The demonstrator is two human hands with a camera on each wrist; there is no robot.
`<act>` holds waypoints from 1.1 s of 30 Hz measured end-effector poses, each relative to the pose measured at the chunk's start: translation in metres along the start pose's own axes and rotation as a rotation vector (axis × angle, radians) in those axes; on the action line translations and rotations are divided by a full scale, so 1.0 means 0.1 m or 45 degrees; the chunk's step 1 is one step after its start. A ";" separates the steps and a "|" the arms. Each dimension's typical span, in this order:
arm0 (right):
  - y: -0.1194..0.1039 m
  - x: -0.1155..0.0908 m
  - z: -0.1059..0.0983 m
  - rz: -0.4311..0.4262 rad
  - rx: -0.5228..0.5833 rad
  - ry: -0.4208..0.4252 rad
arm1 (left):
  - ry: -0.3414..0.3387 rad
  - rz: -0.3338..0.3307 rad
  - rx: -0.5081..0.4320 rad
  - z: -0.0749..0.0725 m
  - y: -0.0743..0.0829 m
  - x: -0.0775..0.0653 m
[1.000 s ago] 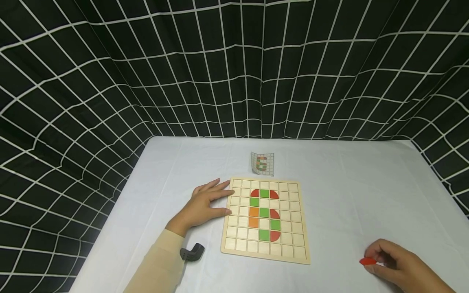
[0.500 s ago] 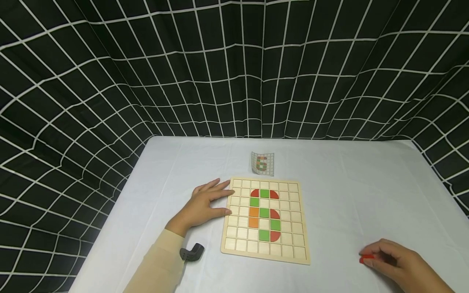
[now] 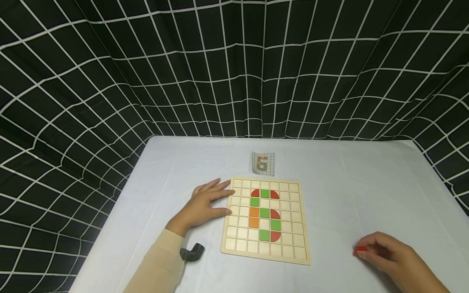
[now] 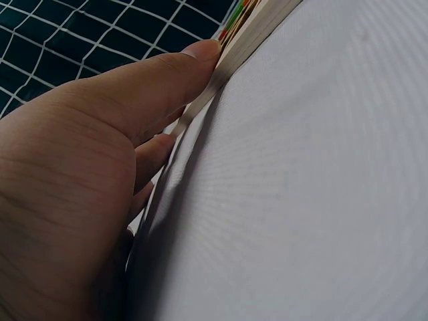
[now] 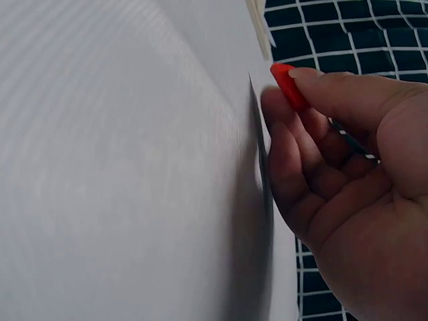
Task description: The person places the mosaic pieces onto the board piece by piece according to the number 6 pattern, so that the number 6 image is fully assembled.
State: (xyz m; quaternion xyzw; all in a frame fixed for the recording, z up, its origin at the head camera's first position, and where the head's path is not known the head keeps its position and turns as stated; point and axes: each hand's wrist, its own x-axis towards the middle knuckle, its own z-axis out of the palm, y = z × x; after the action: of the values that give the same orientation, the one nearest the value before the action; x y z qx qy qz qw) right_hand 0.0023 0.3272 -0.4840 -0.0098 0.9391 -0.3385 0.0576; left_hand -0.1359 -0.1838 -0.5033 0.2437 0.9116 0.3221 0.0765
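A square wooden grid board (image 3: 294,240) lies on the white cloth, with green and orange square tiles and red quarter-round tiles set in its cells. My left hand (image 3: 199,208) rests at the board's left edge, fingers spread and fairly straight. The left wrist view shows its thumb (image 4: 190,57) on the board's rim. Off to the right of the board, my right hand (image 3: 392,258) pinches a small red tile (image 5: 289,87) between thumb and curled fingers, low over the cloth. Its outline is partly hidden by the fingertips.
Behind the board stands a small curled paper card (image 3: 263,163) printed with a coloured grid pattern. A dark grey angular piece (image 3: 192,252) sits beside the left sleeve. Black curtains (image 3: 205,81) with white grid lines surround the table's back and sides.
My right hand has turned the red tile in its fingers and moved slightly left and away from me with it. My left hand and the board have stayed in place.
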 end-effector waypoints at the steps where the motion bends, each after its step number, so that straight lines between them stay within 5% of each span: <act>1: -0.02 0.01 0.01 0.005 -0.005 -0.006 | -0.001 -0.001 -0.001 0.00 0.00 0.00; 15: -0.21 0.07 0.11 -0.090 0.098 0.129 | -0.003 0.006 -0.005 0.01 -0.02 0.01; 33: -0.38 0.21 0.19 -0.366 0.424 0.120 | -0.009 -0.006 0.010 0.01 -0.02 0.01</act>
State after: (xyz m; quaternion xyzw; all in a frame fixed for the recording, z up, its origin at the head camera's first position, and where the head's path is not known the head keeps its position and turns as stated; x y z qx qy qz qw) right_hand -0.0167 0.2846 -0.4758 -0.1182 0.8609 -0.4936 -0.0343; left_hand -0.1370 -0.1844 -0.5053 0.2431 0.9131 0.3176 0.0796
